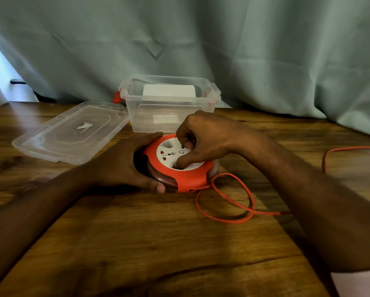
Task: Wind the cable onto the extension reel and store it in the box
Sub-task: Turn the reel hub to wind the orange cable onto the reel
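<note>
From the head view, an orange extension reel is seen flat on a wooden table, gripped at its rim by the left hand while the right hand is curled with fingertips in its white centre; it is judged rigid, light and best steadied by the rim. The thin, limp cable lies looped beside it, and an open clear box, its lid and a grey-green curtain are seen behind
</note>
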